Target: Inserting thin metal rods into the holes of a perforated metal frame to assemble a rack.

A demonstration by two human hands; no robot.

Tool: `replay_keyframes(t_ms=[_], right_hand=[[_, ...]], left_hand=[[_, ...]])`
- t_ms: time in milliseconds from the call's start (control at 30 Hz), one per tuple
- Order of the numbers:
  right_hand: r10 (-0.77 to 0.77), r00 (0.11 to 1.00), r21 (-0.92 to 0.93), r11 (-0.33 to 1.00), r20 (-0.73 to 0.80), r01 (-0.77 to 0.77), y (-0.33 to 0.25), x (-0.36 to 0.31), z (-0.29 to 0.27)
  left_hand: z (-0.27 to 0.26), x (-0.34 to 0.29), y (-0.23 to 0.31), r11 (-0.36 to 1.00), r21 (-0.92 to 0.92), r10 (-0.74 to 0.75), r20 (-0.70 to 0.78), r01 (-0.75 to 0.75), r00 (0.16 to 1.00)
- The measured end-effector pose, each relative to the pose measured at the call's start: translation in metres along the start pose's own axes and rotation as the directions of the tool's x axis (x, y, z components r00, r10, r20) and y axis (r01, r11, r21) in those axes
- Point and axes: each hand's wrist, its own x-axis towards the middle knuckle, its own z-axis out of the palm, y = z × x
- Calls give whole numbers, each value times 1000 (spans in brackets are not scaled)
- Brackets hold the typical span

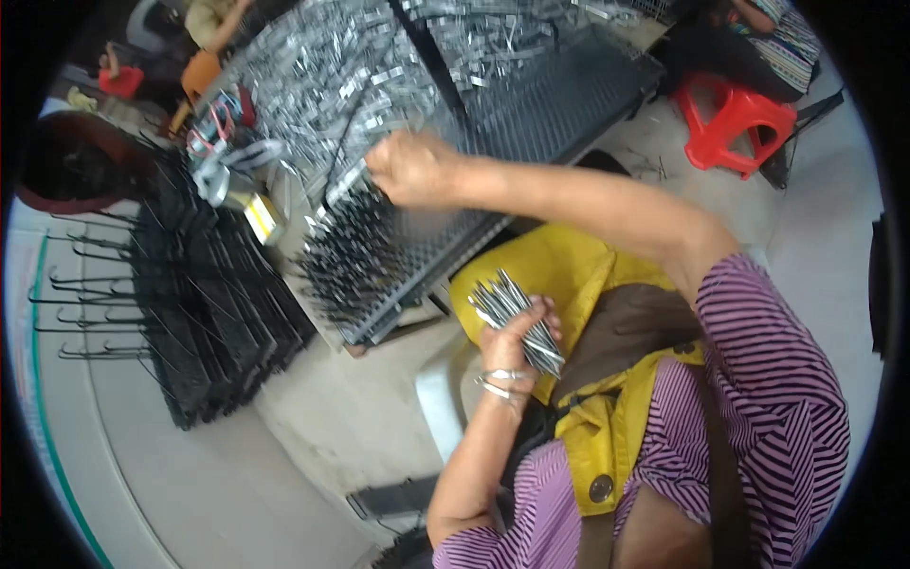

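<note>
My left hand (512,346), with metal bangles on the wrist, is closed around a bundle of thin metal pins (517,318) held above my yellow apron (569,275). My right hand (412,169) reaches out over a black perforated board (379,275). Its fingers are pinched shut on a metal pin at the board's upper edge, and motion blurs the fingertips. Rows of pins stand in the board's near part.
A stack of black wire racks (209,294) lies to the left, beside a dark basin (66,161). A heap of shiny metal pieces (332,66) covers more boards behind. A red stool (735,119) and a seated person (777,38) are at the far right; another person (213,19) is at the top left.
</note>
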Motion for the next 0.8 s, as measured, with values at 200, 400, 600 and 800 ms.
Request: replay_keyframes(t_ms=[200,400,600,800], right_hand=[[120,983,-287,955,137,-77,4,-4,11],[-65,986,-17,998,-152,63,2,-81,-14],[377,914,356,841,152,-406,-9,-183,-54],[389,853,817,321,347,-479,-26,-229,-57]], left_hand=[[-1,-3,-23,997,69,-33,56,29,998],[4,-11,-42,981,163,-129,142,106,981],[5,-22,-49,974,225,-43,233,-11,972],[4,-35,-50,914,308,152,343,-263,927]])
